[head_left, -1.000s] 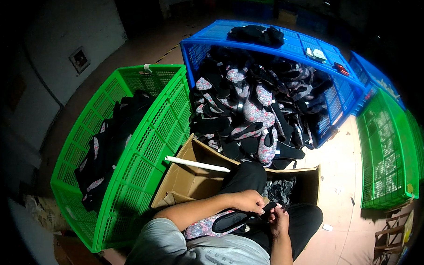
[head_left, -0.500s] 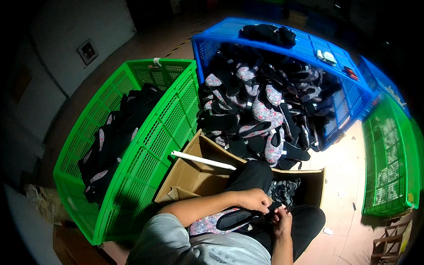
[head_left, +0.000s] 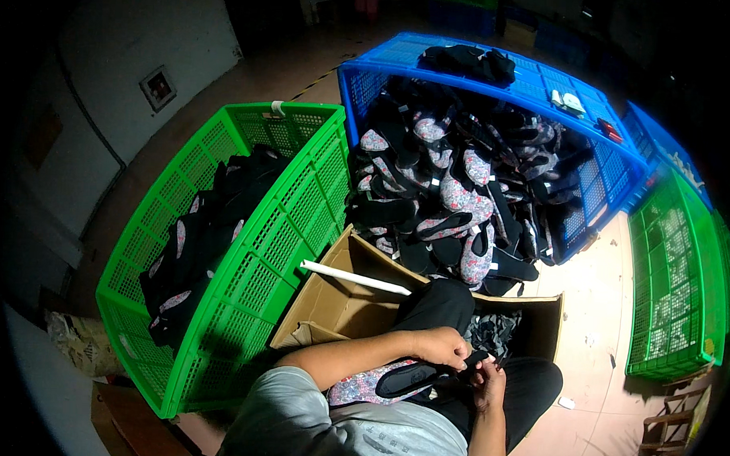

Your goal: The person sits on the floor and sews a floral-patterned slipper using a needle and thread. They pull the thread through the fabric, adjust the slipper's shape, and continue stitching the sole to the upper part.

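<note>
A floral fabric shoe with a black lining rests on my lap, partly under my left forearm. At its black far end, my left hand is closed in a pinch on the black material. Close beside it, my right hand also has its fingers pinched on that black end, thumb and fingertip nearly meeting the left hand. Whatever small piece lies between the fingertips is too small to make out. Dark scraps lie in the cardboard box just beyond my hands.
An open cardboard box stands before my knees, a white tube lying across it. Beyond, a tipped blue crate spills many floral shoes. A green crate with dark shoes stands left, another green crate right.
The whole view has shifted slightly, so the crates sit a little further right. Both hands keep almost the same place and their pinch on the shoe's black end.
</note>
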Available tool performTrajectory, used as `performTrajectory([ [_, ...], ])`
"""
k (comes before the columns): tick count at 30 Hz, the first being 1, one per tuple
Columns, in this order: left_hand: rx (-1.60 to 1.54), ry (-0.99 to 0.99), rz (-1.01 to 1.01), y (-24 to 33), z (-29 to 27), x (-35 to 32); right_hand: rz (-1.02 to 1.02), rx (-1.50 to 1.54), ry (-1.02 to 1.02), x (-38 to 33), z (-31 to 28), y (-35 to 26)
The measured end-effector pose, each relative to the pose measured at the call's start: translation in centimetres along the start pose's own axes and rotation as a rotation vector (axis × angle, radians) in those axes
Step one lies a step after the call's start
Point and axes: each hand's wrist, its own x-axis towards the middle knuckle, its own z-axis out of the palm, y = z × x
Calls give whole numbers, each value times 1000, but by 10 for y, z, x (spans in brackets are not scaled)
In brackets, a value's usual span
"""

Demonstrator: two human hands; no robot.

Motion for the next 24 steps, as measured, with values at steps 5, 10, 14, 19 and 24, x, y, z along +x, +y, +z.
performTrajectory([
  [5, -5, -2, 10, 5, -2, -1, 6, 10, 32, 0, -1, 1],
  [10, -30, 43, 51, 1, 2, 0, 10, 6, 36, 1, -2, 1],
  [14, -20, 48, 54, -6, 4, 2, 15, 4, -7, 1, -2, 0],
  [19, -35, 55, 64, -11, 7, 3, 20, -15, 20, -2, 4, -2],
  [24, -2, -11, 5, -10, 4, 4, 19, -40, 10, -1, 2, -1],
])
